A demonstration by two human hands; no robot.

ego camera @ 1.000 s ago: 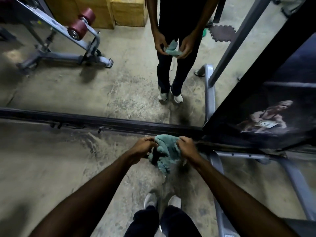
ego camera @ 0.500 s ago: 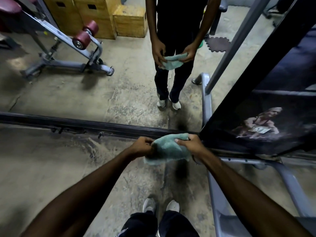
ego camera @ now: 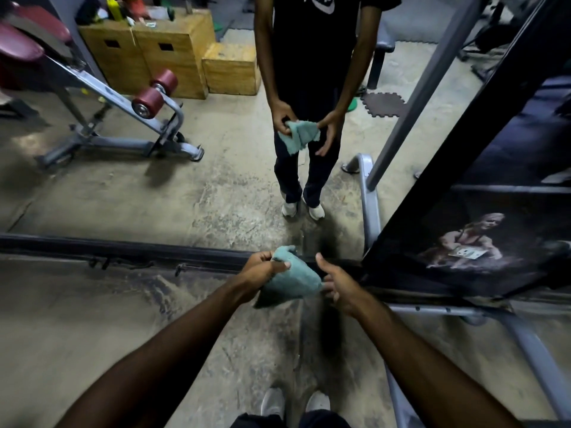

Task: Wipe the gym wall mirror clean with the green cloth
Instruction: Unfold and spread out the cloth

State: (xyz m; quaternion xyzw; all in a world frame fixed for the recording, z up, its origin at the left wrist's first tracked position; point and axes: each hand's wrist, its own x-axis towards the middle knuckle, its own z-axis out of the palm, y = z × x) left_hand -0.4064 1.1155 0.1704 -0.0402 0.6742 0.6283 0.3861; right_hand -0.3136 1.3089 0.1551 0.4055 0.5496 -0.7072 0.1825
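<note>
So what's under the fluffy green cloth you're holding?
Below the fluffy green cloth lie the dusty concrete floor and the mirror's black bottom frame. The left hand grips its top. It hides part of the right hand's fingers, so I can't tell whether they hold it.

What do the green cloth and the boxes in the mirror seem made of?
Green cloth: soft fuzzy fabric, probably microfibre or terry; it bunches and looks napped.
Boxes: likely plywood, matt, unpainted; cut handle slots and wood tone show.
</note>
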